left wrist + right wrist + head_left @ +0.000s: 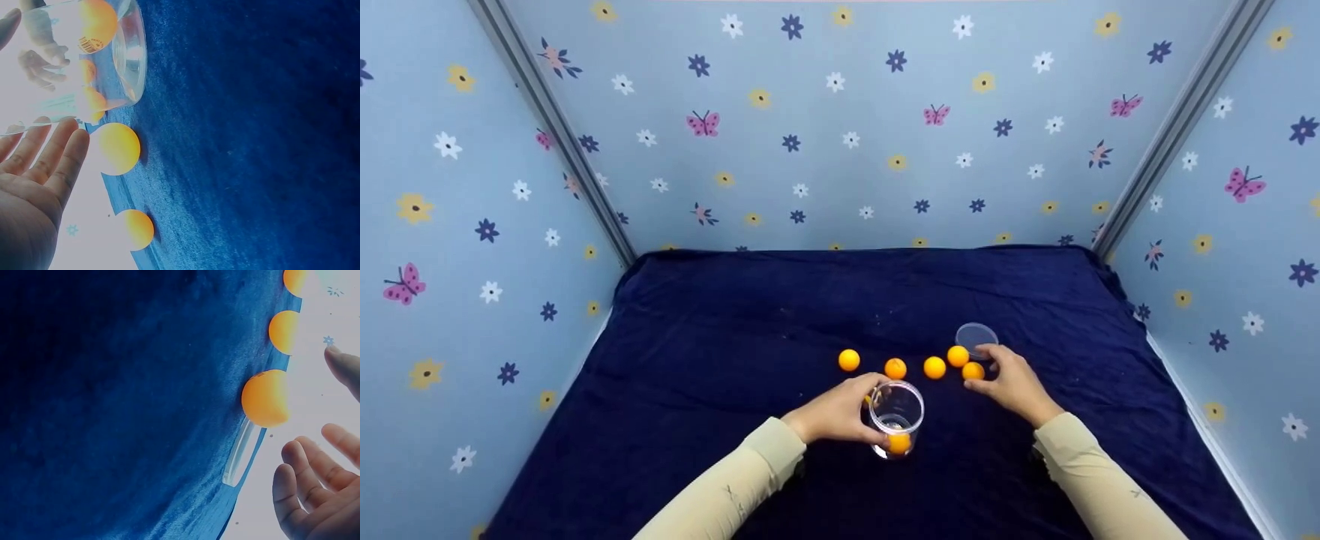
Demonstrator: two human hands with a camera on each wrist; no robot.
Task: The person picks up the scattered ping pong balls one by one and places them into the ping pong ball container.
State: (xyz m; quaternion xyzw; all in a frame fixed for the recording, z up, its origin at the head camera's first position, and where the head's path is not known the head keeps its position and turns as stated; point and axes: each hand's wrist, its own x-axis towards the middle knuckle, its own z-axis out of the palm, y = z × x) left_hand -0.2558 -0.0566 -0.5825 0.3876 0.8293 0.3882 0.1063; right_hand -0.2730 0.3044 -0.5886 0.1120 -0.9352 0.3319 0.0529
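My left hand (pixel 840 411) holds a clear plastic jar (pixel 897 405), its open mouth facing up, with thumb and fingers round its sides. An orange ping-pong ball (pixel 98 25) with dark print shows through the jar wall near its base. My right hand (pixel 1014 381) reaches toward an orange ball (pixel 973 371), thumb and fingers spread on either side. In the right wrist view, a gap separates the fingers (pixel 301 475) from the nearest ball (pixel 266 399). Just beyond that hand lies a clear round lid (pixel 976 335), partly covered by the fingertips.
More orange balls lie in a loose row on the dark blue cloth (pixel 720 322): one at the left (pixel 849 360), others toward the lid (pixel 934 367). Another ball is partly hidden behind the left hand. Flower-patterned walls (pixel 840 135) enclose the back and sides.
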